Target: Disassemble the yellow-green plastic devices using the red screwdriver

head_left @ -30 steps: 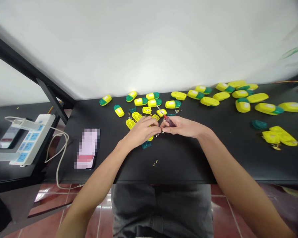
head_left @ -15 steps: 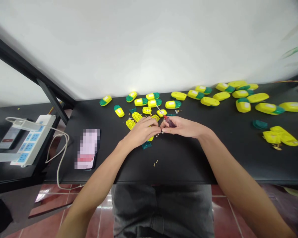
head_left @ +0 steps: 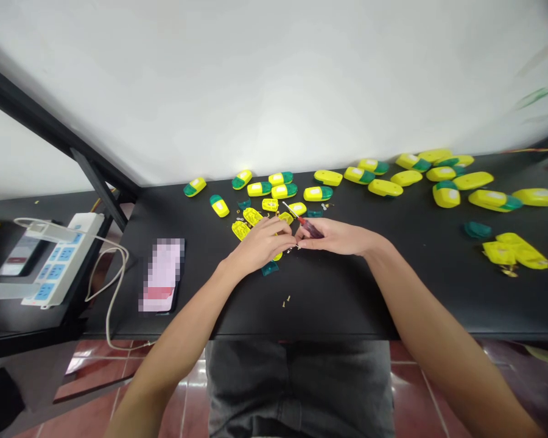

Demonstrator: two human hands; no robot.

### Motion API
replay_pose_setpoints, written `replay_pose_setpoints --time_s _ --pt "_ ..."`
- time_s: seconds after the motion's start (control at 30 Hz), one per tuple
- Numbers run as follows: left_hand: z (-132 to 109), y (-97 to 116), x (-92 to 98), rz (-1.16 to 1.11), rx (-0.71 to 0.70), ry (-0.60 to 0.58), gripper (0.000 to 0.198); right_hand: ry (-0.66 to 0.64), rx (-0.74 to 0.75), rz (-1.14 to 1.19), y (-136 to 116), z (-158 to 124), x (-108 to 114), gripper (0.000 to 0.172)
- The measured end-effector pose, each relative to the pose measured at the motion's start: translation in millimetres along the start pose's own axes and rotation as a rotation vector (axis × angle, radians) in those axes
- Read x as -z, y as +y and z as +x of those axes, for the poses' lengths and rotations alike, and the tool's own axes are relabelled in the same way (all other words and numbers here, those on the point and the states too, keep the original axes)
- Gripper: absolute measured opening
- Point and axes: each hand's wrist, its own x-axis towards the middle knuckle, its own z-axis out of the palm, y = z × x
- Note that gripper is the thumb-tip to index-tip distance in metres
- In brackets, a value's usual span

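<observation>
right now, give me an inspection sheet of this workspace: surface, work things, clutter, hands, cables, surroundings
surface: black table
work things: screwdriver; opened yellow shells beside the left hand; yellow-and-green casings towards the back
clutter: phone on the left; two tiny brass-coloured pieces near the front edge
hands: right hand holds the screwdriver; left hand meets its fingertips, anything pinched too small to tell
cables: pale cable looping beside the power strip
surroundings: white wall behind, red tiled floor below

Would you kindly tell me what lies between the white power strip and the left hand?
In the head view, a white cable and a phone lie between them.
</observation>
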Motion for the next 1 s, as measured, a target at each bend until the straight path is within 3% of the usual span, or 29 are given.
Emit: replay_pose_setpoints --time_s 0.6,0.87,1.0 --pt "0.6 1.1 1.3 0.014 0.047 -0.096 0.036 0.039 0.039 -0.161 -0.6 -1.1 2.4 0.03" --pt "0.9 2.5 1.3 -0.025 0.04 -0.142 0.031 0.158 0.058 -0.289 -1.1 -2.0 -2.2 0.024" --pt "1.0 2.5 0.7 0.0 0.127 -0.139 0.024 0.234 0.031 -0.31 -2.6 -3.9 0.1 0.022"
